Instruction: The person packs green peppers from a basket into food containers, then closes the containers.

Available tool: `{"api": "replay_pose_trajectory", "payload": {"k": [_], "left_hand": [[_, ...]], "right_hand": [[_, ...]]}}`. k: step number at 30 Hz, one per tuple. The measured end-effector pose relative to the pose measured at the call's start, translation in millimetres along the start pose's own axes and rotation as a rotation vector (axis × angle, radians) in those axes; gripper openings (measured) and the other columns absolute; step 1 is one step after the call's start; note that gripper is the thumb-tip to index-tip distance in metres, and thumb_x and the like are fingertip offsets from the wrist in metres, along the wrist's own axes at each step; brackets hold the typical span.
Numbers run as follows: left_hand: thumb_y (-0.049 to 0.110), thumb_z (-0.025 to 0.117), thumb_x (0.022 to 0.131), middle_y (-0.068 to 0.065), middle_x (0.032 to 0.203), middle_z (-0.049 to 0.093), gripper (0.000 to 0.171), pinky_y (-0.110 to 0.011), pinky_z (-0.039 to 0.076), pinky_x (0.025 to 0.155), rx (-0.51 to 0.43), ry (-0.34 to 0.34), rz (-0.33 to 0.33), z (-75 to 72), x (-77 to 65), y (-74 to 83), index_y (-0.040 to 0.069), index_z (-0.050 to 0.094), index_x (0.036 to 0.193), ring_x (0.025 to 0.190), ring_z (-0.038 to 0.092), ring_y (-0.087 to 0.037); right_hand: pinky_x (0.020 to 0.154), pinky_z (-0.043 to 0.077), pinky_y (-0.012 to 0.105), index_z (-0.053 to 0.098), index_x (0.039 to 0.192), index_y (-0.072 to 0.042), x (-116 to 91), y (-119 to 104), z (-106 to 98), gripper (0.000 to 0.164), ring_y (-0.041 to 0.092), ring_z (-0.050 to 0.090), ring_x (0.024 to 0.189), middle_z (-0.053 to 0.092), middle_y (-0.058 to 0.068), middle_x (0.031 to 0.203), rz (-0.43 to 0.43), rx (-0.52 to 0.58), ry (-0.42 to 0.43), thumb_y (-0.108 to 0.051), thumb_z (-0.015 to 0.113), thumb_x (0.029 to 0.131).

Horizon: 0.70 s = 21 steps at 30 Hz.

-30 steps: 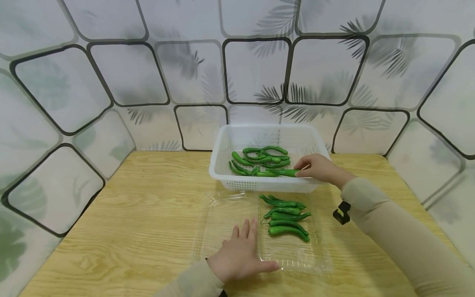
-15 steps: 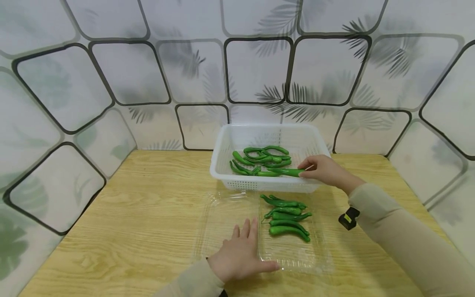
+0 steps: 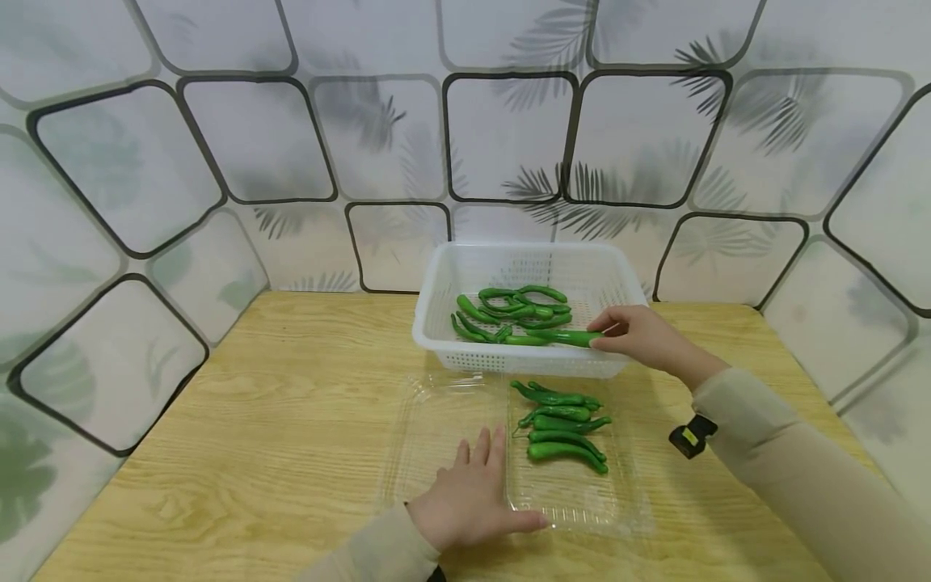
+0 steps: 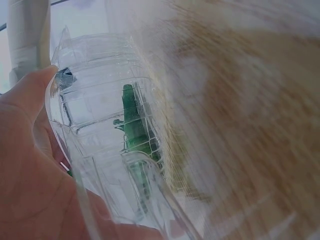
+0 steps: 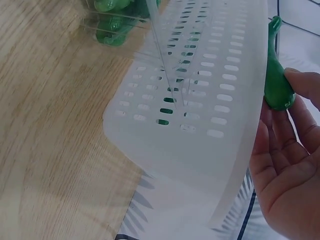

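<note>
My right hand [image 3: 647,339] pinches one end of a green chili pepper [image 3: 563,337] between thumb and fingers, at the front right of a white perforated basket [image 3: 465,360]. In the right wrist view that pepper [image 5: 278,87] shows just above the basket's rim. Several more green peppers [image 3: 509,309] lie loosely heaped in the basket. My left hand [image 3: 469,497] rests with fingers spread on a clear plastic clamshell box [image 3: 429,428], thumb along its front edge. Several peppers [image 3: 563,453] lie in a row in the box's right half.
The box lies spread out on a wooden table [image 3: 254,420], directly in front of the basket. A patterned backdrop [image 3: 393,137] stands behind and at both sides. A small black device [image 3: 692,436] is strapped at my right wrist.
My right hand has shifted slightly to the right with the pepper in its pinch, and the forearm has swung a little outward. My left hand stays in place on the box.
</note>
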<state>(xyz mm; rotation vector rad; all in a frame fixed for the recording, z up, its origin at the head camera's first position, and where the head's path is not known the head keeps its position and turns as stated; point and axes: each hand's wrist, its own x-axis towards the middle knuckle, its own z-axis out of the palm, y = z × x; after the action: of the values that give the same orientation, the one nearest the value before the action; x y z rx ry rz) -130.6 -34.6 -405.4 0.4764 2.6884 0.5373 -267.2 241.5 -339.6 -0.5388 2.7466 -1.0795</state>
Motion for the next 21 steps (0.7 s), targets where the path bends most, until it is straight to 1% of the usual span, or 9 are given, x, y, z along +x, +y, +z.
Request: {"api": "replay_pose_trajectory", "payload": {"k": [6,12,15,21], "left_hand": [[0.080,0.055,0.066,-0.021,0.150,0.020,0.120,-0.069,0.034,0.086,0.002,0.006,0.006,-0.4,0.0,0.5,0.006,0.011,0.150,0.130,0.023,-0.050],[0.080,0.055,0.066,-0.022,0.150,0.019,0.120,-0.069,0.032,0.087,-0.017,-0.002,0.000,0.6,-0.9,0.5,0.006,0.011,0.150,0.131,0.022,-0.050],[0.080,0.055,0.066,-0.022,0.150,0.019,0.119,-0.069,0.032,0.088,-0.018,-0.002,-0.003,0.6,-1.0,0.0,0.006,0.012,0.150,0.131,0.022,-0.050],[0.080,0.054,0.067,-0.022,0.150,0.021,0.119,-0.068,0.033,0.087,0.001,0.002,0.000,-0.3,-1.7,0.4,0.005,0.013,0.150,0.130,0.023,-0.050]], "right_hand": [[0.079,0.049,0.043,0.063,0.109,-0.005,-10,-6,0,0.028,0.031,0.058,0.101,0.061,0.014,0.111,-0.001,-0.004,0.020,-0.025,0.064,0.089],[0.075,0.050,0.039,0.064,0.108,-0.009,-23,-7,5,0.028,0.027,0.059,0.097,0.063,0.010,0.106,0.005,-0.004,0.040,-0.029,0.065,0.089],[0.072,0.051,0.036,0.064,0.107,-0.009,-29,-7,9,0.027,0.025,0.060,0.094,0.063,0.007,0.103,-0.014,-0.001,0.041,-0.029,0.065,0.088],[0.072,0.051,0.032,0.065,0.104,-0.008,-43,-7,19,0.022,0.021,0.061,0.091,0.064,0.005,0.100,-0.061,0.020,0.032,-0.023,0.066,0.088]]}}
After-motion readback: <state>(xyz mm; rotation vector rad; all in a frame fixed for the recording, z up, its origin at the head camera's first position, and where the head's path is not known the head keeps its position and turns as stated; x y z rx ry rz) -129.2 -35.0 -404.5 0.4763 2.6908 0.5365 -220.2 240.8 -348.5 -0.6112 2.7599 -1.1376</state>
